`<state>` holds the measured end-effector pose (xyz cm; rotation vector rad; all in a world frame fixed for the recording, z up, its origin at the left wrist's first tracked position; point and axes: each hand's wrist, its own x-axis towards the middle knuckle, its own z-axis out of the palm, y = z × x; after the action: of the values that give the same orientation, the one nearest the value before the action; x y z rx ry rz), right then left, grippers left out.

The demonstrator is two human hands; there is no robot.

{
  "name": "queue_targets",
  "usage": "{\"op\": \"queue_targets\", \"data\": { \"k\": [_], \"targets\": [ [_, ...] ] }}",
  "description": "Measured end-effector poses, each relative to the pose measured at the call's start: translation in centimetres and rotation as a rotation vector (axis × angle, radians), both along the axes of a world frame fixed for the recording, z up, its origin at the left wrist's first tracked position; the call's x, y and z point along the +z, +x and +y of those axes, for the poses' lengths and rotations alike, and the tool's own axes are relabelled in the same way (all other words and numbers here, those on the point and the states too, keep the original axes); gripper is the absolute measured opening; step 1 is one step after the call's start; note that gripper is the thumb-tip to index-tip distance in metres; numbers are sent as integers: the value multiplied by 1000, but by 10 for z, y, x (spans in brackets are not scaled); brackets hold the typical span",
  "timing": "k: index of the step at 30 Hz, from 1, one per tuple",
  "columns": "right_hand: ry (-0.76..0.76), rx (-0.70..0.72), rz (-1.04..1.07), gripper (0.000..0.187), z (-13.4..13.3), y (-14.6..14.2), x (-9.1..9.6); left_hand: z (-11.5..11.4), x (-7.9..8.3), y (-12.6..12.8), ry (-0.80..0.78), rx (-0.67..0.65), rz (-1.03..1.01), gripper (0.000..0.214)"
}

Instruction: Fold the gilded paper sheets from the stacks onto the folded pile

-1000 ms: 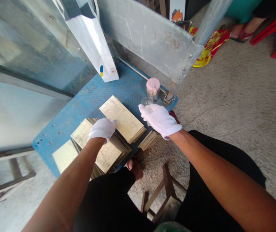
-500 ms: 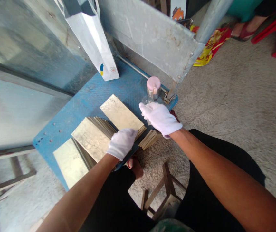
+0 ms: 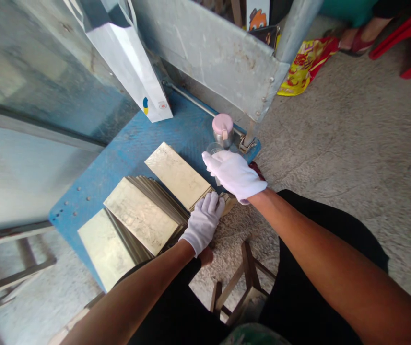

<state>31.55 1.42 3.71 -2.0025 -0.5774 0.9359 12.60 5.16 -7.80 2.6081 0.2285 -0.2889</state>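
Far left, grey metal panels, with a white paper bag (image 3: 126, 57) leaning on them above the blue desk (image 3: 119, 158). On the desk, three lots of brass-coloured plates in a diagonal row: a low plate (image 3: 100, 247) at the near left corner, overhanging the edge; a fanned middle stack (image 3: 142, 215); a far stack (image 3: 176, 175) set beside it. Left hand (image 3: 203, 220), white-gloved: a second ago it lay flat on the middle stack; it has since crossed right and now sits at the desk's near right edge, fingers (image 3: 214, 201) slightly apart and pointing forward, tips touching a small stack (image 3: 227, 201) of plates that juts past the edge; no grip can be made out. The middle stack now shows its top plate uncovered. Right hand (image 3: 234, 173), white-gloved: almost unmoved over the second, palm down, fingers together and extended over a clear glass (image 3: 213, 148); whether it touches the glass or the small stack cannot be told. Behind the glass, a pink-lidded cup (image 3: 222, 129) against the grey upright panel (image 3: 212, 52). Bare blue desk lies open behind the stacks up to the bag. Below the desk edge, a wooden stool (image 3: 241, 282) between the person's knees. Right, open concrete floor (image 3: 352, 134), with a yellow-red wrapper (image 3: 299, 69) and a red chair (image 3: 410, 45) at the far edge.
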Motion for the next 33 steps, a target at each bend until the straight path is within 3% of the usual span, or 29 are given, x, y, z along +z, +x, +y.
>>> {"op": "queue_targets", "data": {
  "k": [5, 9, 19, 24, 29, 33],
  "targets": [
    [-26, 6, 39, 44, 0, 1, 2, -8, -9, -5, 300, -154, 129, 56],
    [-18, 15, 34, 45, 0, 1, 2, -18, -10, -9, 352, -163, 173, 66],
    [-48, 38, 9, 47, 0, -1, 0, -40, -42, -25, 209, 34, -18, 65],
    [-52, 42, 5, 49, -1, -1, -2, -49, -50, -30, 177, -56, -78, 62],
    [-58, 39, 10, 48, -1, -1, -2, -64, -44, -15, 236, -144, 79, 61],
    [-58, 36, 0, 48, -2, 0, -1, -72, -26, -4, 18, 60, 147, 67]
  ]
}}
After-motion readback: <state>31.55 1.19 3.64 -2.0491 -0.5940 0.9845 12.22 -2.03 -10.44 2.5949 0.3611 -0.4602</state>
